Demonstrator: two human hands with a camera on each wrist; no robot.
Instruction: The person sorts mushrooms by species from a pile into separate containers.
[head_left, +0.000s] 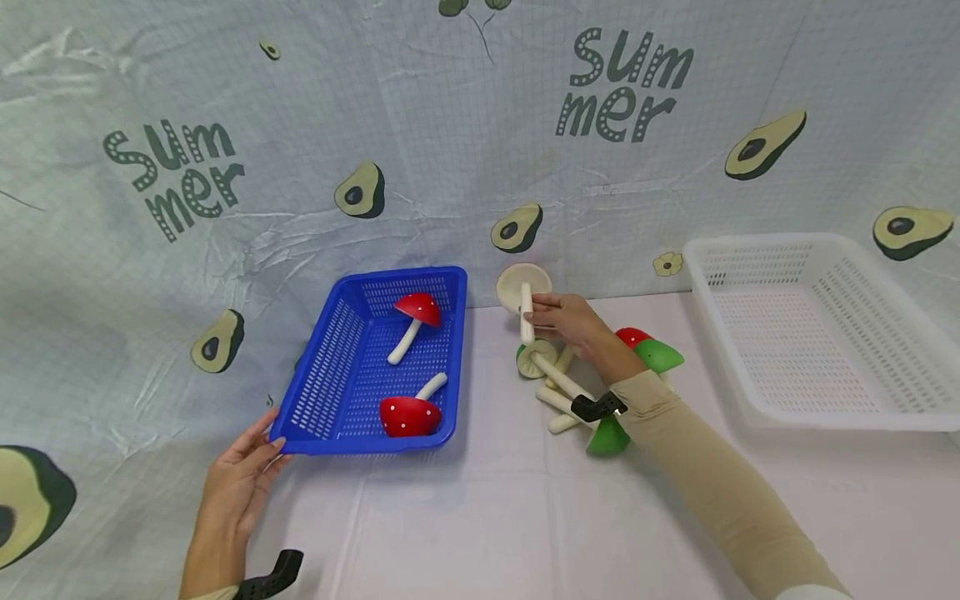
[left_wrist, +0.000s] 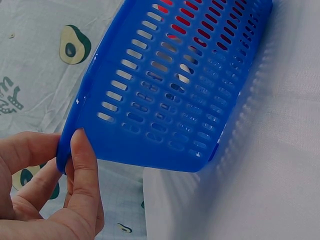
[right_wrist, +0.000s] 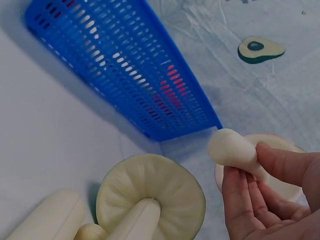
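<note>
A blue slotted basket (head_left: pixel 352 367) sits left of centre and holds two red toy mushrooms (head_left: pixel 414 321) (head_left: pixel 408 412). My left hand (head_left: pixel 243 475) touches its near left corner with straight fingers (left_wrist: pixel 82 165); the basket wall (left_wrist: pixel 180 90) fills the left wrist view. My right hand (head_left: pixel 566 321) pinches the stem of a cream toy mushroom (head_left: pixel 523 292), lifted above the pile; in the right wrist view the stem (right_wrist: pixel 232 149) sits between thumb and fingers. Beneath it lie green-capped mushrooms (head_left: pixel 660 354) (head_left: pixel 606 437) and another, underside up (right_wrist: pixel 150 195).
A white slotted basket (head_left: pixel 817 333) stands at the right. A cloth printed with avocados and "Summer" covers the table and rises as a backdrop (head_left: pixel 375 125). A red-capped mushroom (head_left: pixel 632 336) lies in the pile behind my right wrist.
</note>
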